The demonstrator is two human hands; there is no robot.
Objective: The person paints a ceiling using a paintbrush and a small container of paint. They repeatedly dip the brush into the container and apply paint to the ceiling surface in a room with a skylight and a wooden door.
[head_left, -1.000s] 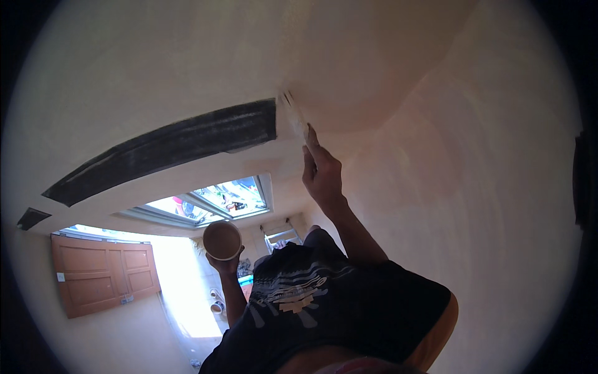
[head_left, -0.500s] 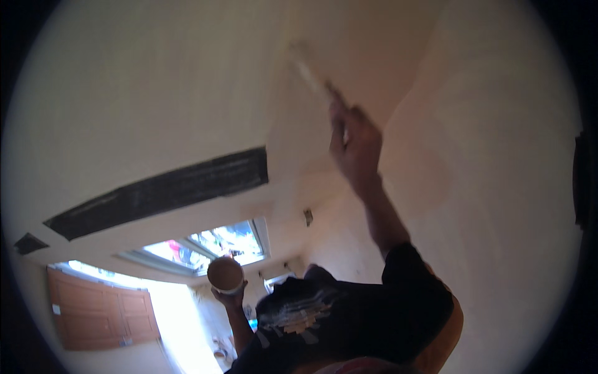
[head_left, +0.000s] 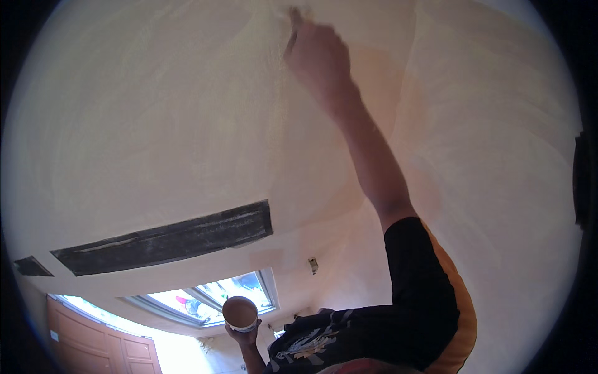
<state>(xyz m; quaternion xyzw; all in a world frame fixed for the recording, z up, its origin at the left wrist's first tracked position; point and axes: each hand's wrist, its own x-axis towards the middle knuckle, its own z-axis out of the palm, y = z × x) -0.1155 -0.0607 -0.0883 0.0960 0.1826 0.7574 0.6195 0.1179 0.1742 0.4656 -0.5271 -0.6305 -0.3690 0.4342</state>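
Observation:
High against the pale wall [head_left: 174,124], my right hand [head_left: 321,56] is closed around a paintbrush [head_left: 303,10]. The brush is blurred near the upper edge of the picture, and the hand hides most of its handle. The right arm is stretched far up, in a short black sleeve with an orange back part. Low down on the left, my left hand [head_left: 245,336] grips a round light-coloured tub [head_left: 240,313] from beneath. The tub's open mouth faces me and its inside looks beige. How full it is, I cannot tell.
A long dark grey panel [head_left: 165,238] and a smaller dark piece [head_left: 33,266] lie on the wall surface. Below them is a bright window [head_left: 230,296]. Reddish-brown wooden doors [head_left: 87,336] stand at the lower left. A small wall box [head_left: 313,265] sits right of the window.
My right hand has moved up and slightly left with the paintbrush, straightening the arm. The view has shifted, so the panel, window and tub appear lower. My left hand still holds the tub.

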